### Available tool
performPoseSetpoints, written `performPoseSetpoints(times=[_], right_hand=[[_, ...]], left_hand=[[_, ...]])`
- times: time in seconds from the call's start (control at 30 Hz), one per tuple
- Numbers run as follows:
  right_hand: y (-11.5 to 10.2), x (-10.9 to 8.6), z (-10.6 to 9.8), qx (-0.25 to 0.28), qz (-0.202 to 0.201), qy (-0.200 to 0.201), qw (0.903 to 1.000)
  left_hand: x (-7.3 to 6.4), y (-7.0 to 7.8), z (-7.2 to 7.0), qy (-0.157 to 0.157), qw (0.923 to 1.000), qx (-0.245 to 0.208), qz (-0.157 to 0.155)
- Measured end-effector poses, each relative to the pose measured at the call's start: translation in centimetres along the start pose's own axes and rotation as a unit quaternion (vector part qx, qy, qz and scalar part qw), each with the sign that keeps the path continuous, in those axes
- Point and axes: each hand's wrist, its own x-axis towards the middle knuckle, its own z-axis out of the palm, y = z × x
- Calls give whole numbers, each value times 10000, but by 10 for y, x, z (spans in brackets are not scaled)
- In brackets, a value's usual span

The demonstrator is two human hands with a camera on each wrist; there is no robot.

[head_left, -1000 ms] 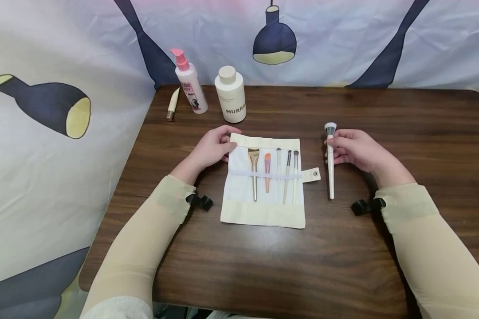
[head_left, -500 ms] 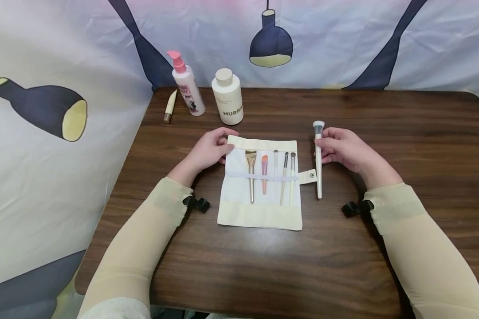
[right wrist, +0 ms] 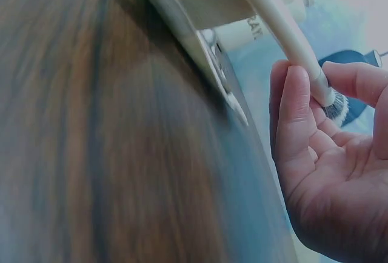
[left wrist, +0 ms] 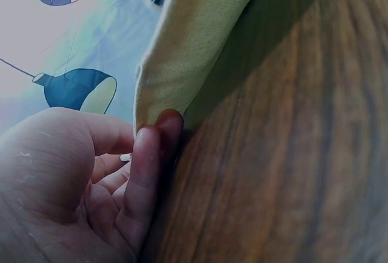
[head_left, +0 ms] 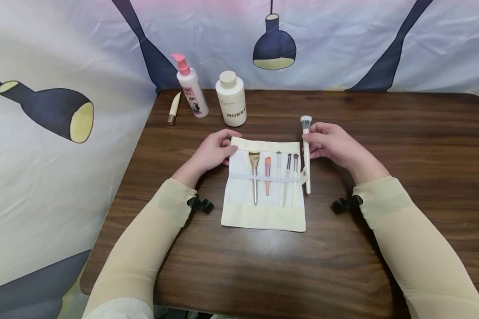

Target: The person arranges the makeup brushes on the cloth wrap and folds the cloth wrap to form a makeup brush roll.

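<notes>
A cream fabric brush roll (head_left: 263,217) lies unfolded on the table, with several makeup brushes tucked under its elastic band. Among them are a flat gold brush (head_left: 254,173) and a pink one with an orange tip (head_left: 268,170). My left hand (head_left: 213,153) pinches the roll's upper left edge; the left wrist view shows thumb and fingers on the cloth (left wrist: 182,51). In my right hand (head_left: 329,144), between thumb and fingers, is a white-handled makeup brush (head_left: 307,166), bristles up. It stands at the roll's right edge, overlapping the snap tab (head_left: 304,176).
Behind the roll stand a white bottle with a cap (head_left: 231,99) and a pink-topped pump bottle (head_left: 192,91). A small cream tube (head_left: 174,108) lies to their left. The brown wooden table (head_left: 403,133) ends at a fabric backdrop with printed lamps.
My right hand has brought the white-handled brush leftward, from well right of the roll to its right edge, where it now overlaps the snap tab. The left hand keeps its hold on the corner.
</notes>
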Motion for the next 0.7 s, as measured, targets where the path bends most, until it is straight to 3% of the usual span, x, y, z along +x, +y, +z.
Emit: performPoseSetpoints(times=[0.47, 0.7], right_hand=[[-22, 17, 33, 57, -107, -134, 9998], [-22, 24, 49, 93, -89, -458, 9989]], left_hand=[[0, 2, -1, 89, 9998, 109, 125], [-1, 0, -1, 31, 9999, 88, 90]])
